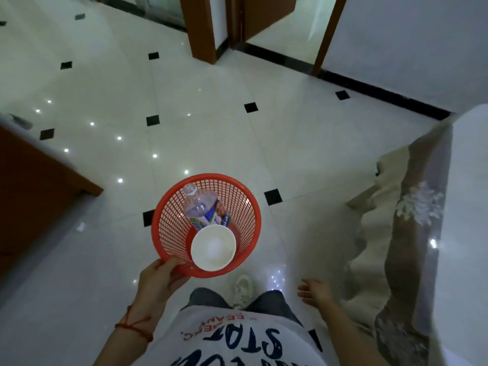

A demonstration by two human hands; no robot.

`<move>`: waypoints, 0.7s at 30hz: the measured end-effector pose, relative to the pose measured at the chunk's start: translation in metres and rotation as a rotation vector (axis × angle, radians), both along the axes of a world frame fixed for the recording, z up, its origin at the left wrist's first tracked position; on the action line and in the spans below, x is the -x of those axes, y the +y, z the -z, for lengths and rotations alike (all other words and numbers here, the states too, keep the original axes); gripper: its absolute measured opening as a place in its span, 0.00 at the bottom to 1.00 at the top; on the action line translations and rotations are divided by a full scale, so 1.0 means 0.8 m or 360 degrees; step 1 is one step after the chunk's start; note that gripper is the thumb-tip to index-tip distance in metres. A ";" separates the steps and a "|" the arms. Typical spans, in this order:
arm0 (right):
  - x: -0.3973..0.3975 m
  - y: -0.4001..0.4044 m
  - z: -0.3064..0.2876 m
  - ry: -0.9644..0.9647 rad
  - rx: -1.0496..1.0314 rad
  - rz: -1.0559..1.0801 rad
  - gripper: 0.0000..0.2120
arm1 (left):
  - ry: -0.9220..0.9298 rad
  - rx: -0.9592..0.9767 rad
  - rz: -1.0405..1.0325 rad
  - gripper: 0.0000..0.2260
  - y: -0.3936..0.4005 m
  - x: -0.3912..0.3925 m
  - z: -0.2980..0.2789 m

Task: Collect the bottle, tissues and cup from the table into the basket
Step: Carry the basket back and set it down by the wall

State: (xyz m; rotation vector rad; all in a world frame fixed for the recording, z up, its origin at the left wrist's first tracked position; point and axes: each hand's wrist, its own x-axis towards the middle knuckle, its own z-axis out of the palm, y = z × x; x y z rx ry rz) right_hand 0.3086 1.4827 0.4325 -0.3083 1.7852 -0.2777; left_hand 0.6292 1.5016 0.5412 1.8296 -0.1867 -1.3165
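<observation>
In the basket (169,228) lie the bottle (204,207) and cup (213,247); tissues unseen. My left hand (161,278) grips its rim, right hand (315,291) open, empty. I'd hold it level.

Glossy white floor tiles (211,133) with small black diamond insets fill the view, ceiling lights glinting off them. Brown wooden door frames (202,27) stand at the top. A brown cabinet (31,186) sits left; a lacy tablecloth (412,233) hangs down on the right.
</observation>
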 end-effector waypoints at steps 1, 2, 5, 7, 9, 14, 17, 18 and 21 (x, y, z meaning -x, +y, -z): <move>-0.001 -0.028 -0.002 0.0013 0.0040 0.0008 0.17 | -0.0007 -0.0010 0.0013 0.04 -0.019 0.000 0.001; -0.002 -0.056 -0.004 0.0025 0.0083 0.0008 0.17 | -0.0009 -0.0027 0.0016 0.05 -0.037 -0.001 0.003; -0.004 -0.142 -0.013 0.0015 0.0196 0.0021 0.17 | 0.0008 -0.0091 0.0004 0.09 -0.093 -0.004 0.011; -0.003 -0.198 -0.015 0.0016 0.0264 0.0025 0.16 | 0.0019 -0.0115 -0.0021 0.11 -0.134 -0.005 0.019; 0.000 -0.250 -0.015 0.0024 0.0331 0.0035 0.14 | 0.0034 -0.0132 -0.0017 0.11 -0.180 -0.004 0.025; 0.017 -0.366 -0.013 0.0052 0.0373 0.0145 0.07 | 0.0070 -0.0153 0.0059 0.07 -0.310 0.006 0.028; 0.037 -0.417 -0.011 0.0105 0.0323 0.0180 0.12 | 0.0066 -0.0173 0.0134 0.09 -0.398 0.016 0.025; 0.045 -0.429 -0.011 0.0120 0.0304 0.0193 0.10 | 0.0053 -0.0177 0.0168 0.09 -0.429 0.021 0.022; 0.071 -0.463 -0.008 0.0168 0.0259 0.0216 0.06 | 0.0021 -0.0137 0.0284 0.04 -0.525 0.045 0.012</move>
